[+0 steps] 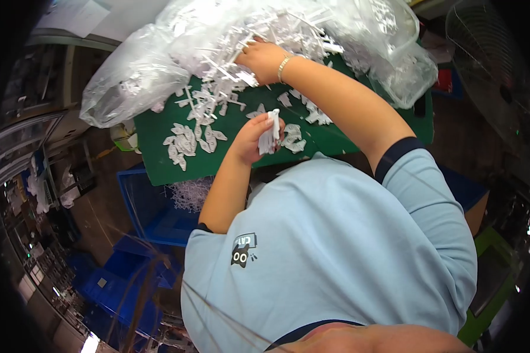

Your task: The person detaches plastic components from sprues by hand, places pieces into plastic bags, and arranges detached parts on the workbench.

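Note:
My left hand [254, 139] is closed around a small bundle of white plastic pieces [270, 136], held just above the near part of the green table. Farther forward, my right hand [265, 60] reaches into a large heap of white plastic pieces [294, 34], many of them thin and stick-like. Its fingertips are partly hidden among the pieces, so its grip does not show. Left of my left hand lies a group of flat white pieces [182, 143]. A smaller cluster of white pieces [293, 139] sits just right of that hand.
Clear plastic bags [132, 73] surround the heap on the green table [162, 170]. A blue crate [159, 226] below the table's left edge has white branching scraps [191, 193] beside it. More blue bins [121, 282] stand lower left. A fan [489, 47] is at the right.

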Available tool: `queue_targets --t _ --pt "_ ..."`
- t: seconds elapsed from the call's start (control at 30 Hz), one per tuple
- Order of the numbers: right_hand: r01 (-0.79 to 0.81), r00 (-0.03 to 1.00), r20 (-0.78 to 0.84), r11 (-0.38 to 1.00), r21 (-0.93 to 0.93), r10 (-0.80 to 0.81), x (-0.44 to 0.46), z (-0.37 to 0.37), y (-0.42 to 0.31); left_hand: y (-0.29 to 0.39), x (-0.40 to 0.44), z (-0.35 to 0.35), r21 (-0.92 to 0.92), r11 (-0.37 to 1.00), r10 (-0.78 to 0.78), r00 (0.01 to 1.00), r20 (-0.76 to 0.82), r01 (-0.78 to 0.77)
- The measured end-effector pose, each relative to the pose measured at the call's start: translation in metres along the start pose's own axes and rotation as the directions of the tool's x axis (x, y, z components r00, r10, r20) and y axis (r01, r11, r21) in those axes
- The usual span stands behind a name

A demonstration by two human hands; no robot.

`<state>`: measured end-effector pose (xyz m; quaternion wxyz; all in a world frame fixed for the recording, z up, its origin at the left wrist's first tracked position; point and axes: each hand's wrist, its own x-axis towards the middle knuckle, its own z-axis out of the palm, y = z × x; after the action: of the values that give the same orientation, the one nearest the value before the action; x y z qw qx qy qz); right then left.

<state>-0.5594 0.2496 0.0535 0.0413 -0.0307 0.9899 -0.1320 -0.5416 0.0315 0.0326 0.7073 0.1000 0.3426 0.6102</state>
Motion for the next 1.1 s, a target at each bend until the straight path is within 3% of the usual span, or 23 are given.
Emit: queue_targets --t 0.1,0.2,0.27,0.33,0.47,0.5,0.57,0.67,0.73,0.87,0.93,1.0,1.07,1.1 --pt "0.02 1.0 -0.006 1.0 -0.002 -0.02 0.0 -0.002 -0.001 0.041 -0.031 0.015 -0.163 0.95 0.272 0.962 0.019 -0.265" --pt "0.025 1.0 -0.011 1.0 -0.008 -0.025 -0.002 -0.006 -0.003 0.098 -0.046 0.027 -0.117 0.918 0.358 0.918 -0.174 -0.38" --pt "0.024 1.0 -0.006 1.0 -0.015 -0.024 -0.002 -0.006 -0.003 0.144 -0.041 0.023 0.067 0.934 0.357 0.901 -0.248 -0.351" --pt "0.018 1.0 0.006 1.0 -0.016 -0.018 -0.001 -0.009 -0.003 0.187 -0.021 0.016 0.086 0.936 0.344 0.83 -0.439 -0.342" --pt "0.018 1.0 0.023 1.0 0.002 -0.018 -0.002 -0.007 -0.003 0.257 0.034 0.024 0.174 0.902 0.414 0.68 -0.606 -0.394" --pt "0.021 1.0 0.005 1.0 0.004 -0.021 -0.003 -0.008 -0.004 0.268 0.042 0.024 0.173 0.902 0.414 0.679 -0.606 -0.396" --pt "0.013 1.0 0.023 1.0 -0.001 -0.013 -0.003 -0.012 -0.005 0.281 0.05 0.027 -0.069 0.912 0.309 0.787 -0.534 -0.405" --pt "0.009 0.999 0.035 1.0 -0.002 -0.008 -0.004 -0.011 -0.005 0.284 0.051 0.031 -0.222 0.835 0.328 0.779 -0.534 -0.503" --pt "0.011 0.999 0.034 1.0 0.004 -0.011 -0.004 -0.007 -0.004 0.279 0.047 0.017 -0.223 0.811 0.378 0.776 -0.505 -0.54" --pt "0.036 0.999 -0.041 0.999 -0.015 -0.037 -0.003 -0.001 -0.001 0.245 0.021 0.023 -0.106 0.814 0.433 0.718 -0.545 -0.571" --pt "0.04 0.998 -0.047 0.999 -0.014 -0.041 -0.002 0.002 0.001 0.211 -0.001 0.038 0.214 0.686 0.703 0.558 -0.441 -0.695" --pt "0.037 0.999 -0.021 0.999 -0.017 -0.038 -0.004 -0.001 -0.002 0.165 -0.019 0.034 0.255 0.655 0.704 0.453 -0.547 -0.711" --pt "0.035 0.999 -0.002 0.999 -0.028 -0.035 -0.003 -0.004 -0.002 0.101 -0.031 0.023 0.626 0.495 0.869 0.359 -0.341 -0.603" --pt "0.027 1.0 -0.004 0.999 -0.031 -0.028 -0.003 -0.003 -0.002 0.068 -0.031 0.02 0.721 0.492 0.866 0.362 -0.346 -0.487"
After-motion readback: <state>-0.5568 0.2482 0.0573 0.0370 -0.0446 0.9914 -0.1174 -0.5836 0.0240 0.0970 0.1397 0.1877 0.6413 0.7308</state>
